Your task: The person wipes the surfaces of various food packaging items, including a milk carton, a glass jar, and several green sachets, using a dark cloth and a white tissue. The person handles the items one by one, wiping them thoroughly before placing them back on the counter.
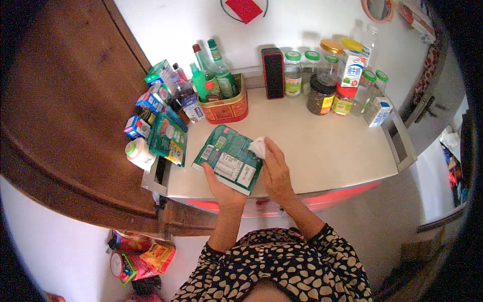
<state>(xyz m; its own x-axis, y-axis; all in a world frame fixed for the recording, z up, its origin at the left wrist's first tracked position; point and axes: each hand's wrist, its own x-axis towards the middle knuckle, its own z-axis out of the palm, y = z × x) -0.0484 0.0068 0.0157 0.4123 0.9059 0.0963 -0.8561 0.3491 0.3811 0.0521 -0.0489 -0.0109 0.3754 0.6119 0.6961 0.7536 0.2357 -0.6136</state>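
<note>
A green packaging pouch (232, 142) with white label panels is held tilted above the front of the cream cabinet top (322, 156). My left hand (224, 190) grips its lower left edge, thumb on the face turned toward me and the other fingers hidden beneath. At the pouch's right edge, my right hand (277, 171) presses a crumpled white cloth or tissue (258, 148) against the surface. Only part of that white piece shows past the fingers. Another green pouch (168, 139) leans among boxes just left of my hands.
Bottles stand in a red and gold basket (226, 111) at the back left. A black speaker (273, 73) and several glass jars (293, 75) line the wall. Small milk cartons (378, 111) sit at right. A white bottle (140, 154) lies by the left rail; snack bags (157, 255) are below.
</note>
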